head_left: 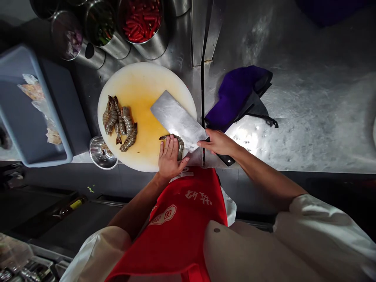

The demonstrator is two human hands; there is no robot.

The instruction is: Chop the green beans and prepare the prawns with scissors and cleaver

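Head view: covers one prawn point(181, 148) on the round cutting board point(143, 80) with the left hand point(170, 156), flat, with fingers together and thumb splayed, and grips the cleaver point(178, 118) by its handle with the right hand point(219, 143), near that thumb. Looks liable to nick the thumb, given any roll of the curved shell or slip of the handle. Shows, farther out, clustered prawns point(126, 123), a steel bowl point(96, 150) beside the board and a grey tub point(63, 98).
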